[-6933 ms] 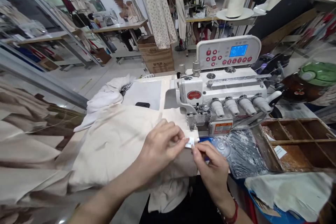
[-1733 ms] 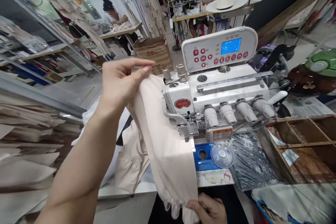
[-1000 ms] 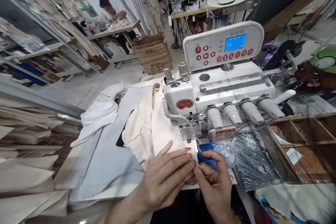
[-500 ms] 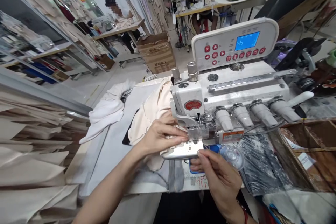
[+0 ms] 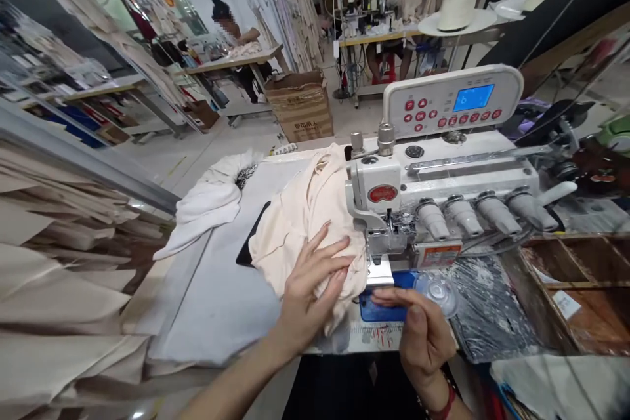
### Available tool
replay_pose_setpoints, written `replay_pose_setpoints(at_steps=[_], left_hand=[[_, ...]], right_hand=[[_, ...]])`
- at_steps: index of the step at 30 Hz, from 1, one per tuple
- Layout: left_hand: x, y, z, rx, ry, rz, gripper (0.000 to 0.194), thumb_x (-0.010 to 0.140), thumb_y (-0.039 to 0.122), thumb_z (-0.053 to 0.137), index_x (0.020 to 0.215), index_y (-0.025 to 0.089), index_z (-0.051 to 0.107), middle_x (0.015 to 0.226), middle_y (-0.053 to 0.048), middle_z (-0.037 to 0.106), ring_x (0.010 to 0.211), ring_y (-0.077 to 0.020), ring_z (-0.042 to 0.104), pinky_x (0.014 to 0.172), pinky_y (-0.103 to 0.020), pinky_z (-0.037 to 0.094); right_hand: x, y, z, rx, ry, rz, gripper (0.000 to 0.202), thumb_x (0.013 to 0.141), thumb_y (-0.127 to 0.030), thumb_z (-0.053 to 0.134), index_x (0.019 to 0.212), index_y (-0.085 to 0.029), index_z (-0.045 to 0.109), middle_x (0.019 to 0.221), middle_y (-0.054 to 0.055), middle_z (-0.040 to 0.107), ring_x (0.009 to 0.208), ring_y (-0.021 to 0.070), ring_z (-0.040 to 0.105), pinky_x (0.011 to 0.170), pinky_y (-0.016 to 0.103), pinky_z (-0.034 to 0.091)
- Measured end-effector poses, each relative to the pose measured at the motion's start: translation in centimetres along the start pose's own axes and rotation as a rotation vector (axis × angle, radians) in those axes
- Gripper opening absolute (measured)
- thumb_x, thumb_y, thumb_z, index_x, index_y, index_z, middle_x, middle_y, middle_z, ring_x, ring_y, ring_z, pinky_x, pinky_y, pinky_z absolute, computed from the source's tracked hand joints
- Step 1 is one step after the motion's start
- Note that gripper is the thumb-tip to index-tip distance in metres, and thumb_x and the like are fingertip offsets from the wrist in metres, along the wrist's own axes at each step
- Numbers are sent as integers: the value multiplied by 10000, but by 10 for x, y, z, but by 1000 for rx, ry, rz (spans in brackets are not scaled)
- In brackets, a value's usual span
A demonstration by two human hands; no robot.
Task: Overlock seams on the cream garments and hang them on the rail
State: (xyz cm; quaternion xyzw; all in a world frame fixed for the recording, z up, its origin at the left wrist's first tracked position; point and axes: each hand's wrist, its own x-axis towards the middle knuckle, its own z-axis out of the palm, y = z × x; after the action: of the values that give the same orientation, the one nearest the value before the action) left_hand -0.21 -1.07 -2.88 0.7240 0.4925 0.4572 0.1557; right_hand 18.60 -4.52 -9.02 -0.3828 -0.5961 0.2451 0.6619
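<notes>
Resting on cream cloth (image 5: pixel 290 223): left hand (image 5: pixel 308 289), fingers spread | near metal plate (image 5: pixel 380 273): right hand (image 5: pixel 426 331) (fingers straight, together)

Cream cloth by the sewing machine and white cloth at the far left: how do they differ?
The cream cloth lies under the left hand; no hand touches the white cloth. The cream cloth reaches the sewing machine, while the white cloth sits well away from it. Both are rumpled.
</notes>
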Motion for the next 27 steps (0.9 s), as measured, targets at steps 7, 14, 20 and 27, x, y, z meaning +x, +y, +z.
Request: replay_pose_setpoints(at_steps=[7,14,20,27], left_hand=[[-11,15,-8,402,1,61,347,1038,244,502,1337,311,666,1332,-69,692,1339,-296,558,1117,-540,432],[3,6,-38,285,-133,-225,401,971,458,558,1275,233,692,721,18,604,613,-149,576,602,-263,456],[-10,21,-46,0,-247,-393,241,910,446,609,850,212,624,487,108,388,436,-94,414,490,-205,341],[-17,23,-28,120,-2,-12,162,989,341,619,1051,227,716,939,-31,713,892,-182,659,808,-286,521]], right_hand=[[3,-28,32,205,60,409,205,1008,-329,677,1122,-257,523,755,-10,776,567,182,752,572,280,650],[5,-36,27,150,26,358,159,1022,-271,646,1137,-253,538,824,8,815,599,145,768,588,211,630],[31,-45,25,-60,-348,204,373,1045,-274,586,1417,-272,564,592,-82,663,367,105,563,425,190,493],[54,-46,-24,-340,-375,147,254,1044,-293,554,802,-236,600,604,-49,608,457,106,557,484,207,446]])
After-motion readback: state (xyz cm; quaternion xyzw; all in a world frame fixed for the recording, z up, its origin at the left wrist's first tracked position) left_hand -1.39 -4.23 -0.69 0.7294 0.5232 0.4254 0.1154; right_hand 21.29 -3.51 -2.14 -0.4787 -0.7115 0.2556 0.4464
